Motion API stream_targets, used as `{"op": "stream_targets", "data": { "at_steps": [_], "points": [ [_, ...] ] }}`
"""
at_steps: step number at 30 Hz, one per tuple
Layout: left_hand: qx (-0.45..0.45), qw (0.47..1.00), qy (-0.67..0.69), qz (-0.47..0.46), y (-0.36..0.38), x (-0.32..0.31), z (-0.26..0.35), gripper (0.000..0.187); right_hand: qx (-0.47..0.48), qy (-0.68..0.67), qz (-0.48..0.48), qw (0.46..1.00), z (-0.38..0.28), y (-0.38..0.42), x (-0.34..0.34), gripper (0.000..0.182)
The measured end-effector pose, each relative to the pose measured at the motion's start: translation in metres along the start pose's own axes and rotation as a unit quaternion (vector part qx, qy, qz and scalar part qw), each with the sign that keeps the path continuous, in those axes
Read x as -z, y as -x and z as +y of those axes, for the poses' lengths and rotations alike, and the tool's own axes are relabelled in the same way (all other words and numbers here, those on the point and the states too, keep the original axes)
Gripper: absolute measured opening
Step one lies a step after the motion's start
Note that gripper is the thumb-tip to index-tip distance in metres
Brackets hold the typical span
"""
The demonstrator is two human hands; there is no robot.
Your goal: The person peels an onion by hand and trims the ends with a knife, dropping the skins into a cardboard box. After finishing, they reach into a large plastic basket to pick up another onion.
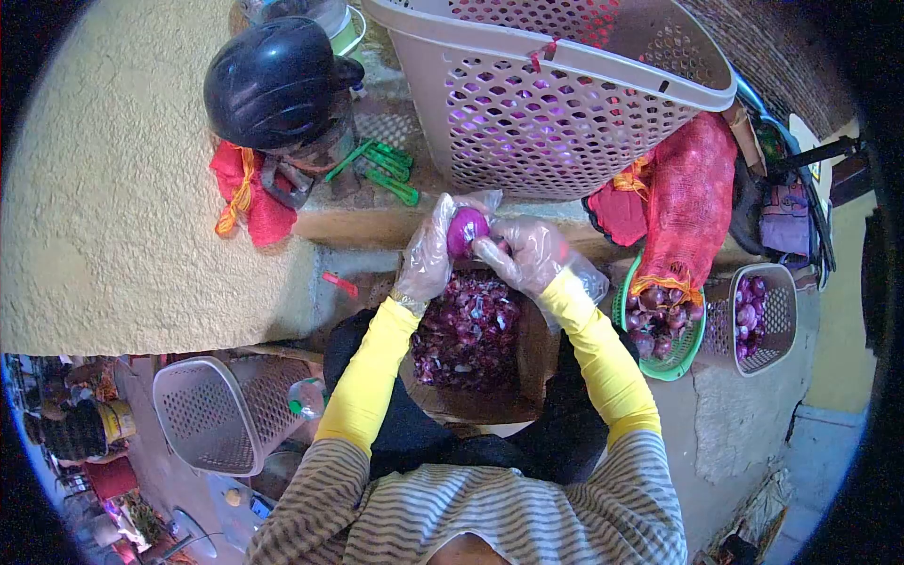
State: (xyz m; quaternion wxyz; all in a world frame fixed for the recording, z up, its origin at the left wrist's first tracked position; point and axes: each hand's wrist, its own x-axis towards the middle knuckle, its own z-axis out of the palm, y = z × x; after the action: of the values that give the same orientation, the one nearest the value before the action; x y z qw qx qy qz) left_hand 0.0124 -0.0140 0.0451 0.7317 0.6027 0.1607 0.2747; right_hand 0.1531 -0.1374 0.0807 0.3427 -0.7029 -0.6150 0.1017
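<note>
Near the centre of the frame, slightly above the middle, a person holds a peeled purple onion [467,229] between both hands. The left hand [428,252], in a clear plastic glove, is curled around the onion's left side with the fingers closed against it. The right hand [525,256], gloved the same way, has its fingertips pressed on the onion's lower right side. Both hands are closed on the onion; it is lifted clear of the surface below. Yellow sleeves cover both forearms.

Directly under the hands, at centre frame, a box [532,353] holds a heap of purple onion skins [466,331].

Along the top centre and right, a large beige perforated basket [556,118] stands tilted on a ledge. Right of the hands, a red mesh sack [687,202] hangs down into a green basket [670,365], in which unpeeled dark onions [659,315] lie. Just beside that, further right, a small grey basket [777,325] contains peeled purple onions [749,315].

In the upper left, a black helmet [278,85] rests on the ledge, with a red cloth [250,198] just below it and green clips [381,169] to its right. In the lower left, another grey perforated basket [212,414] lies on its side, with a plastic bottle [309,397] touching its right edge.
</note>
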Motion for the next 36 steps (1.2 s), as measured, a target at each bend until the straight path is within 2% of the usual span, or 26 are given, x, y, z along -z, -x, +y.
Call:
{"op": "stream_targets", "data": {
  "at_steps": [3, 4, 7, 8, 11, 12, 14, 16, 18, 20, 27, 29, 33, 36],
  "points": [
    [0.022, 0.999, 0.038, 0.013, -0.001, -0.003, -0.001, 0.057, 0.027, 0.057, 0.007, 0.998, -0.007, 0.001, 0.006, 0.030],
    [0.043, 0.996, 0.074, 0.034, -0.001, -0.004, -0.002, 0.057, 0.028, 0.057, 0.006, 0.998, -0.009, 0.002, 0.005, 0.030],
    [0.044, 0.996, 0.055, 0.047, -0.003, 0.002, -0.001, 0.056, 0.049, 0.030, -0.041, 0.997, -0.014, 0.003, 0.003, 0.036],
    [0.076, 0.994, 0.063, 0.047, -0.002, 0.002, 0.002, 0.061, 0.045, 0.035, -0.042, 0.997, -0.015, 0.003, 0.004, 0.038],
    [0.114, 0.986, 0.113, 0.052, -0.001, 0.004, 0.002, 0.061, 0.018, 0.030, -0.033, 0.999, -0.016, 0.003, 0.009, 0.043],
    [0.114, 0.986, 0.114, 0.052, -0.002, 0.005, -0.002, 0.061, -0.004, 0.021, -0.023, 0.999, -0.017, 0.003, 0.010, 0.047],
    [0.059, 0.997, 0.026, 0.044, -0.005, 0.007, -0.011, 0.061, -0.018, 0.023, -0.028, 0.999, -0.017, 0.000, 0.013, 0.049],
    [0.087, 0.993, 0.069, 0.031, -0.004, 0.008, -0.011, 0.058, -0.032, 0.024, -0.033, 0.999, -0.013, -0.001, 0.012, 0.052],
    [0.113, 0.987, 0.111, 0.019, -0.002, 0.009, -0.005, 0.054, 0.008, 0.115, -0.013, 0.993, -0.008, -0.001, 0.009, 0.055],
    [0.125, 0.992, 0.016, -0.001, 0.000, 0.010, 0.000, 0.059, 0.014, 0.118, -0.019, 0.993, -0.008, -0.001, 0.011, 0.055],
    [0.146, 0.989, 0.016, 0.020, 0.000, 0.005, 0.010, 0.065, 0.042, 0.128, -0.009, 0.991, -0.021, -0.003, 0.020, 0.051],
    [0.112, 0.992, -0.051, 0.017, 0.001, 0.005, 0.014, 0.066, 0.046, 0.132, 0.001, 0.990, -0.018, -0.003, 0.016, 0.051],
    [0.126, 0.991, -0.043, 0.031, 0.000, 0.005, 0.012, 0.068, 0.043, 0.131, -0.001, 0.990, -0.020, -0.004, 0.016, 0.052],
    [0.082, 0.992, -0.094, 0.032, 0.001, 0.006, 0.010, 0.066, 0.024, 0.121, 0.007, 0.992, -0.020, -0.004, 0.012, 0.052]
  ]
}}
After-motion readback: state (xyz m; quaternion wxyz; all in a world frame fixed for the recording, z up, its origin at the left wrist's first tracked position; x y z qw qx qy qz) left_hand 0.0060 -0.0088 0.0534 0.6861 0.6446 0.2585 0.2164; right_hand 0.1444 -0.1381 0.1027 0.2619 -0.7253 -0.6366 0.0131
